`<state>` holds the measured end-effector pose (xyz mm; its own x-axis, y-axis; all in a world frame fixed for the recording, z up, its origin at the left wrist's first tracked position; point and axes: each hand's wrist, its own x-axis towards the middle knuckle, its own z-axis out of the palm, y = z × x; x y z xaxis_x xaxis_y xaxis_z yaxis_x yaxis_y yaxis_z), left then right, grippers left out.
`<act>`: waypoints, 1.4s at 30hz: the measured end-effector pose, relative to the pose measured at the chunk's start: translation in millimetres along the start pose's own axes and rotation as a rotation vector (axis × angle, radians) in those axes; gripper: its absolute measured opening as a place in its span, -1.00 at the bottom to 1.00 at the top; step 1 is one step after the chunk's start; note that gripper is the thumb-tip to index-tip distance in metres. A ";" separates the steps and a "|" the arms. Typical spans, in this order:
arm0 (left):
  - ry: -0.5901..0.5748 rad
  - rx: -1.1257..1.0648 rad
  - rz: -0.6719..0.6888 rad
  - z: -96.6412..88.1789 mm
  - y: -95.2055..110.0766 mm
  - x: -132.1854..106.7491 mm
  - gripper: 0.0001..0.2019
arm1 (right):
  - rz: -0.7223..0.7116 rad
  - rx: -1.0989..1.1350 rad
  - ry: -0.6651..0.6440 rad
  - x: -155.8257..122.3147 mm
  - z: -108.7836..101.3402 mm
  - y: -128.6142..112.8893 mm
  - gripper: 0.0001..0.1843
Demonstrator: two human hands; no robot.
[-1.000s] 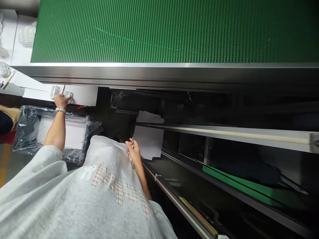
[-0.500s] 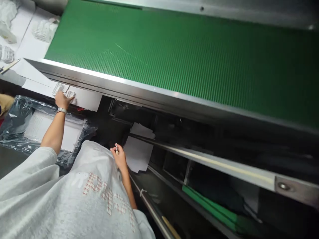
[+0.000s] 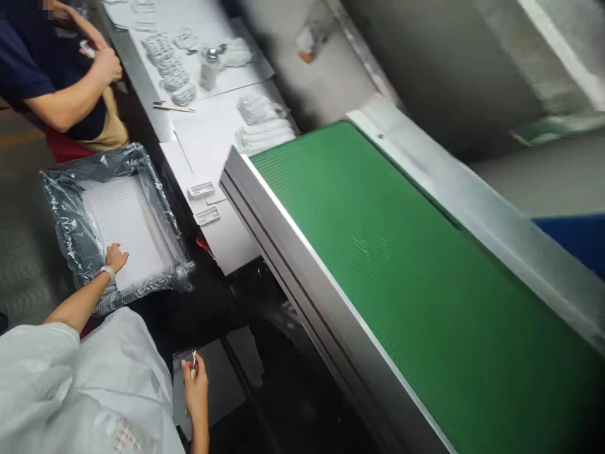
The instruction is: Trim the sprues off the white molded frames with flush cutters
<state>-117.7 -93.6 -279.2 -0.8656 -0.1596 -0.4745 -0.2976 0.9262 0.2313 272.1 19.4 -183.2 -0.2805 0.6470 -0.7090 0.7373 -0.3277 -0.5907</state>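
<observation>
Loosely spread, the left hand (image 3: 116, 258) is held over the white sheet (image 3: 130, 221) inside the lined bin (image 3: 163, 205); contact can't be confirmed. Just right of the bin's near end, a slim tool (image 3: 193, 367) is pinched by the right hand (image 3: 195, 381). The bin's loose film (image 3: 70, 208) could be snagged by the wristband (image 3: 108, 273), or torn if the tool is swung across. Fingers could be pricked if grip is lost. Right of the bin, two white parts (image 3: 201, 190) could be knocked off, being placed near an edge; farther right, reach is blocked by the green belt (image 3: 368, 252). Beyond the bin, a co-worker (image 3: 61, 104) is seen.
</observation>
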 end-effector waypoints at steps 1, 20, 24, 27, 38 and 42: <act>0.011 0.001 -0.072 9.2 -11.6 11.4 -0.62 | 0.021 -0.022 -0.023 13.5 -2.3 3.5 -0.32; 0.117 -0.011 -0.393 79.7 -40.2 81.7 -0.53 | 0.151 -0.171 -0.163 50.9 44.3 13.8 -0.44; 0.091 -0.021 -0.353 77.7 -46.1 87.2 -0.59 | 0.149 -0.216 -0.149 55.2 41.2 12.1 -0.44; 0.072 -0.019 -0.273 76.5 -52.1 88.4 -0.60 | 0.156 -0.260 -0.145 55.9 37.9 13.6 -0.44; 0.086 0.010 -0.180 59.0 -40.4 107.4 -0.52 | 0.179 -0.389 -0.277 59.0 45.6 1.0 -0.49; 0.129 0.038 -0.265 45.7 -26.0 117.0 -0.50 | 0.183 -0.440 -0.280 60.5 44.7 -0.3 -0.49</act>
<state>-192.9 -120.8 -379.6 -0.8047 -0.4371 -0.4017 -0.5066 0.8584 0.0808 227.4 27.9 -243.1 -0.2324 0.3791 -0.8957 0.9597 -0.0603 -0.2745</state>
